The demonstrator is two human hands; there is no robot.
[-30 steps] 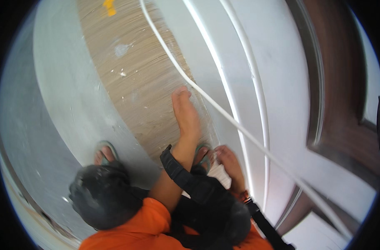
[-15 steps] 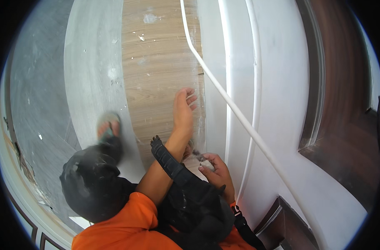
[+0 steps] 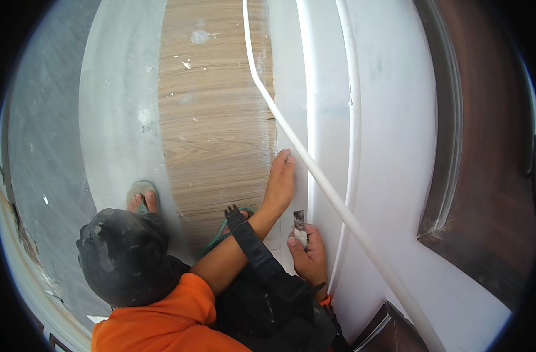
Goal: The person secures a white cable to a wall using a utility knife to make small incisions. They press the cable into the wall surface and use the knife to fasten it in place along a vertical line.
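Note:
My left hand (image 3: 282, 179) reaches forward with its fingers stretched out, near the edge where the wood-look floor strip (image 3: 212, 135) meets a white surface (image 3: 289, 100), just left of a diagonal white pipe (image 3: 337, 203); whether it touches the surface I cannot tell. My right hand (image 3: 308, 256) is lower and further right, closed on a small scraper (image 3: 299, 223) with a dark, stained blade and a pale wrapped handle. Its blade points away from me.
Two more white pipes (image 3: 309, 88) (image 3: 351, 88) run alongside. A brown panelled surface (image 3: 479, 117) is at the right, a grey floor (image 3: 45, 135) at the left. My sandalled foot (image 3: 142, 199) stands on a pale strip (image 3: 118, 94).
My left hand has moved right and, since half a second ago, lower, toward the strip's edge. The scraper in my right hand now shows upright and clearly. The view has swung round.

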